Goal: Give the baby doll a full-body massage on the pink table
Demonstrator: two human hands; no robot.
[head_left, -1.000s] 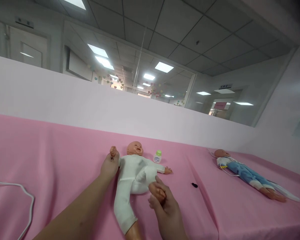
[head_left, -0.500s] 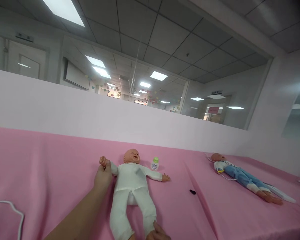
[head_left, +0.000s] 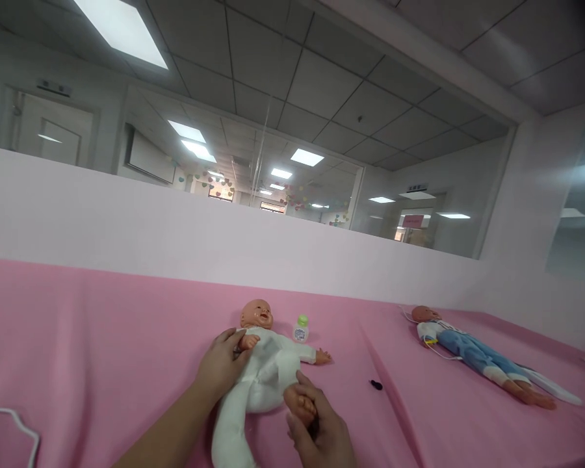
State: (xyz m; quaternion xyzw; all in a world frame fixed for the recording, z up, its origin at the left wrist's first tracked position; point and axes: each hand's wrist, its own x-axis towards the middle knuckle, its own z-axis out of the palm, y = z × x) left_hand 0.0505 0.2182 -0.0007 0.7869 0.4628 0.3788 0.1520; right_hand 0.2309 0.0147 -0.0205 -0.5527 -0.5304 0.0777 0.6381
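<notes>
A baby doll (head_left: 260,370) with a white cloth body lies on its back on the pink sheet (head_left: 141,338), head toward the wall. My left hand (head_left: 221,364) is closed around the doll's arm on the left side, bending it so the small fist rests on the chest. With my right hand (head_left: 324,422) I grip the doll's foot on the right side; that leg is bent up toward the belly. The other leg lies stretched toward me. Beside the doll's head stands a small clear bottle (head_left: 301,330) with a green cap.
A second doll (head_left: 478,354) in blue trousers lies at the right, with a thin white tube about it. A small black object (head_left: 376,385) lies on the sheet. A white cable (head_left: 17,422) runs at the lower left. Behind the sheet rises a white wall (head_left: 141,234) with a window above.
My left hand has brought the doll's arm from out at the side in onto its chest. My right hand has lifted the foot, bending the leg upward. The view has tilted up slightly.
</notes>
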